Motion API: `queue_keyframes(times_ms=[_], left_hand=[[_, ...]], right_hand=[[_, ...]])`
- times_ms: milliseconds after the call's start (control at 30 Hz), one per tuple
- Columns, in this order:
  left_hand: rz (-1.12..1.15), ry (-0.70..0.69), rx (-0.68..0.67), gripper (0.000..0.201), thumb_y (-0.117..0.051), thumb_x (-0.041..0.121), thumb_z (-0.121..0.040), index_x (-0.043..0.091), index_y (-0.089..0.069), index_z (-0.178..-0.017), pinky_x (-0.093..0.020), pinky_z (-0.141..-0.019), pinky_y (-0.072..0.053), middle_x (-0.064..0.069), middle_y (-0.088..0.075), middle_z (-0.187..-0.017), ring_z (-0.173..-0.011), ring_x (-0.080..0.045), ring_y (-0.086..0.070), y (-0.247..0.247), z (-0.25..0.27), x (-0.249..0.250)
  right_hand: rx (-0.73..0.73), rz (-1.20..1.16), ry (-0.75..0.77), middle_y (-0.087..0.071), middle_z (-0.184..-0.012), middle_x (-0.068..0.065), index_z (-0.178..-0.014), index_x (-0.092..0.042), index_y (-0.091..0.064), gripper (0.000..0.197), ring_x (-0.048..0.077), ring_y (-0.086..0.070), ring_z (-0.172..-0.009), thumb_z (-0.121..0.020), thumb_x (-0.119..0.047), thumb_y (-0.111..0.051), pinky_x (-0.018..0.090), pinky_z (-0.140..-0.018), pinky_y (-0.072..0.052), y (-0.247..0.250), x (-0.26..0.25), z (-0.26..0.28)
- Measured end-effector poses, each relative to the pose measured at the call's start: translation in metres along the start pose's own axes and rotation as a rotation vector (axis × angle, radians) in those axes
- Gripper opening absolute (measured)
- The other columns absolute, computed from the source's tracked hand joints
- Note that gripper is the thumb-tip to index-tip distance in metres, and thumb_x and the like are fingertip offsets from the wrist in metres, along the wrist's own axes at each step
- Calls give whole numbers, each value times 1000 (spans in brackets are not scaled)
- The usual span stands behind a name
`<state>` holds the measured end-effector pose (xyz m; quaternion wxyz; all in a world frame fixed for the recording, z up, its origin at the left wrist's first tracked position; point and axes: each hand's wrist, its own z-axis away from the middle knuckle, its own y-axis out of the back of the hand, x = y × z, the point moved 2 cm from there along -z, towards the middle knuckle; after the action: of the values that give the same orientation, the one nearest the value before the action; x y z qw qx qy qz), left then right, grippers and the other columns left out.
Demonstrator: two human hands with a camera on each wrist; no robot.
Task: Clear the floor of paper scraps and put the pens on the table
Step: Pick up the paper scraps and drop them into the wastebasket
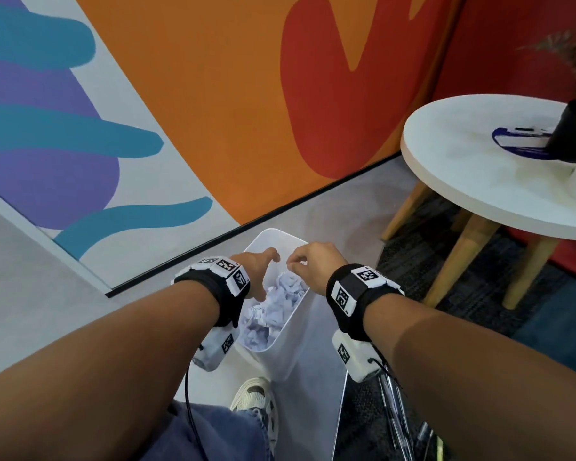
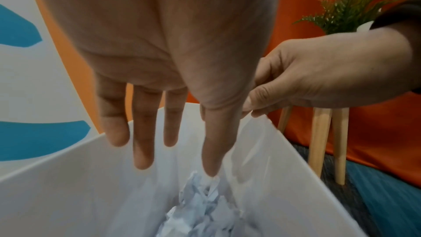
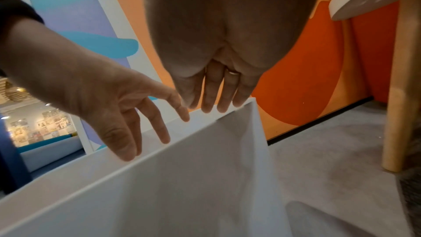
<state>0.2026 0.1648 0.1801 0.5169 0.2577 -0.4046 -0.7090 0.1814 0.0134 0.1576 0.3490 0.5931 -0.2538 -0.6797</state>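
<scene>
The left hand (image 1: 256,261) is held over the open white bin (image 1: 281,347), its fingers (image 2: 143,132) straight and spread, pointing down into the bin with nothing held in them. The crumpled paper scraps (image 1: 275,311) are seen piled inside the bin, just below those fingertips. The bin is stood on the grey floor (image 1: 343,201) near the painted wall. To the right, the right hand (image 1: 316,261) is placed at the bin's far rim; its fingers (image 3: 213,89) are loosely bent with the tips at the rim's edge, and whether the rim is pinched cannot be told. Pens (image 1: 396,424) are seen low on the floor beneath the right forearm. Farther right, the round white desk (image 1: 473,181) is stood on wooden legs, with a dark pot (image 1: 572,128) and a blue lanyard (image 1: 519,141) on it.
</scene>
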Motion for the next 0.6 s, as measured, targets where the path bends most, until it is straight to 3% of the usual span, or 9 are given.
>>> queue_keyframes(times_ms=[133,200,333,433,533,600], left_hand=[[-49,-11,112,44,-61,33,-88,29,-47,-129,-31,-86,-47,2,-60,-123,-110,-20,-58,17,6,16],[-56,-40,203,34,-56,34,-90,30,-51,-124,-31,-83,-47,4,-61,-120,-107,-20,-59,33,12,34],[-27,-146,333,28,-53,28,-87,35,-55,-113,-32,-73,-50,6,-65,-107,-93,-20,-60,52,32,96],[6,-256,334,29,-52,16,-85,33,-59,-108,-32,-71,-49,8,-66,-98,-87,-18,-60,44,51,157],[35,-323,272,27,-54,13,-85,31,-62,-103,-34,-77,-52,6,-67,-97,-92,-20,-63,21,67,214],[36,-329,210,25,-56,12,-87,29,-63,-103,-31,-76,-50,5,-67,-99,-92,-19,-62,4,76,245]], right_hand=[[104,-69,26,-69,-107,-9,-101,-29,-71,17,14,-63,-98,-92,-29,-56,24,-85,-48,18,10,17],[142,-74,46,-69,-103,-10,-101,-30,-70,18,13,-63,-92,-93,-28,-55,21,-79,-46,33,18,34],[237,-144,71,-72,-96,-11,-99,-26,-72,17,1,-61,-87,-92,-20,-58,12,-82,-42,73,49,85],[374,-287,-8,-71,-85,-12,-93,-25,-73,17,-5,-62,-77,-90,-14,-60,5,-74,-45,98,89,133],[536,-402,-107,-73,-80,-9,-85,-27,-73,17,2,-66,-77,-86,-13,-63,17,-76,-51,110,134,180],[612,-478,-173,-73,-76,-8,-81,-27,-73,18,4,-66,-74,-85,-11,-64,19,-74,-50,113,160,209]])
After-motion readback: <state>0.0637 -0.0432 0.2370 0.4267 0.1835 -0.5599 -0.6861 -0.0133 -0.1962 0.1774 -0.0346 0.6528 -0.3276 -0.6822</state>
